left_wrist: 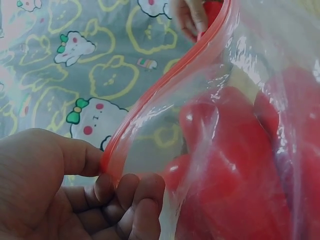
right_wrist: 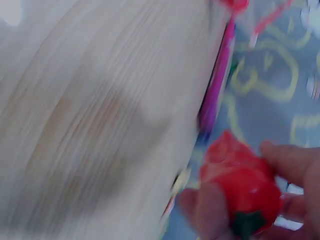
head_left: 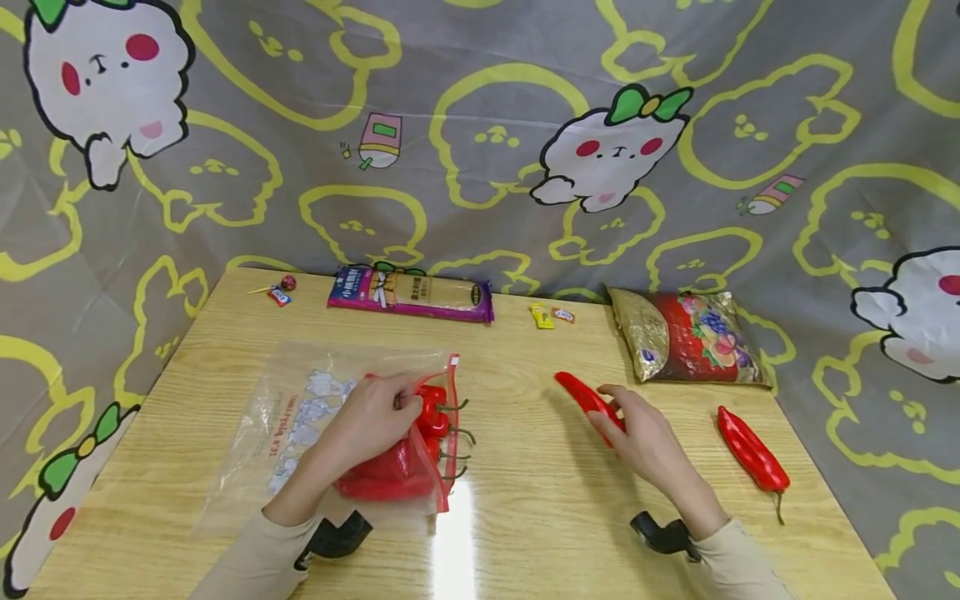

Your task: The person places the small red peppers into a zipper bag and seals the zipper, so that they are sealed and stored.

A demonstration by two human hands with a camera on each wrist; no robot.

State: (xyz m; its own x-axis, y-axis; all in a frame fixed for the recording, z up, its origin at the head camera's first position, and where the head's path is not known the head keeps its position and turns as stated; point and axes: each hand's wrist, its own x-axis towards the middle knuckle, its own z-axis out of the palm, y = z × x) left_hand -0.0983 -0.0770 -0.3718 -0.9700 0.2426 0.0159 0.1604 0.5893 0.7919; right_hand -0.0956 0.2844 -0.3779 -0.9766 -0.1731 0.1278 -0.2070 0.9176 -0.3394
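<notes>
My left hand [head_left: 381, 417] pinches the red-edged opening of a clear zip bag [head_left: 258, 425], lifting that edge up. Inside the bag lie several red peppers [head_left: 431, 412], their green stems poking out past the mouth on the right. In the left wrist view, thumb and fingers grip the red zip strip [left_wrist: 150, 102] with the peppers behind the plastic. My right hand [head_left: 648, 433] holds one long red pepper [head_left: 581, 396] above the table, its tip pointing toward the back left. The right wrist view shows this pepper's green stem end [right_wrist: 247, 223] between thumb and fingers.
Another red pepper [head_left: 753, 450] lies at the right of the table. Along the back are a purple noodle packet [head_left: 408, 293], small wrapped candies [head_left: 542, 316], and a gold and red bag [head_left: 686, 337]. A lollipop [head_left: 288, 282] sits at back left. Patterned cloth [head_left: 480, 167] hangs behind.
</notes>
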